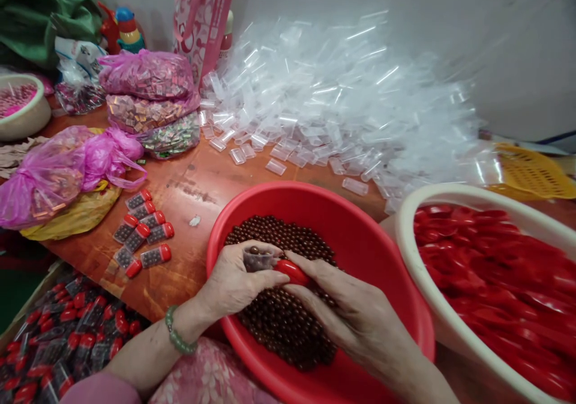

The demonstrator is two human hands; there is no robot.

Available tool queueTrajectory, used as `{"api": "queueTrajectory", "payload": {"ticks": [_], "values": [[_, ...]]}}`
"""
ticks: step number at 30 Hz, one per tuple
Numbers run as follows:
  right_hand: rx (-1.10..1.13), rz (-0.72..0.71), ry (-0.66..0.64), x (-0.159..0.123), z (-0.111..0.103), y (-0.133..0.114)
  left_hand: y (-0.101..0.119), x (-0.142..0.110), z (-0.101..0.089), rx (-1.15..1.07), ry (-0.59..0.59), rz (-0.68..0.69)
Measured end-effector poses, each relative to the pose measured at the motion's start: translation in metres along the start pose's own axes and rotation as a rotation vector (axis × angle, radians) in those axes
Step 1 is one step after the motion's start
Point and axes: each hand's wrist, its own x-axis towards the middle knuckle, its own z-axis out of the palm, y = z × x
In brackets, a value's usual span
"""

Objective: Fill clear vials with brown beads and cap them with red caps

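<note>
Over a red basin my two hands meet around one small clear box. My left hand is closed on the clear plastic box, which holds dark round balls. At the box's right end, my right hand pinches a glossy red cap. Whether the cap is fully seated I cannot tell. Below the hands, brown balls cover much of the basin's bottom. To the right stands a cream tub full of red caps.
Clear empty boxes are heaped along the wall. Several filled, red-capped boxes lie left of the basin. More fill a carton at lower left. Pink plastic bags stand at the back left, and a yellow basket at the right.
</note>
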Motion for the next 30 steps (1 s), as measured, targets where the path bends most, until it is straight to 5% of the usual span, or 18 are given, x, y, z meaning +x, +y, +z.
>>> {"api": "queueTrajectory", "payload": {"ticks": [6, 15, 18, 23, 26, 30], "values": [[-0.221, -0.123, 0.03, -0.004, 0.012, 0.005, 0.001, 0.0, 0.0, 0.012, -0.016, 0.014], [0.184, 0.149, 0.058, 0.002, -0.01, 0.009, 0.0, 0.001, -0.001, 0.103, -0.076, 0.01], [0.237, 0.115, 0.082, 0.015, -0.017, 0.005, -0.001, 0.001, -0.001, 0.128, -0.126, 0.0], [0.206, -0.069, -0.085, 0.039, -0.016, -0.002, -0.003, 0.002, -0.003, 0.098, -0.256, -0.047], [0.164, -0.088, -0.188, 0.045, -0.014, -0.003, -0.005, 0.003, -0.005, 0.099, -0.301, -0.058], [0.101, -0.057, -0.17, 0.043, -0.023, 0.004, -0.005, 0.003, -0.005, 0.028, -0.262, -0.085]]}}
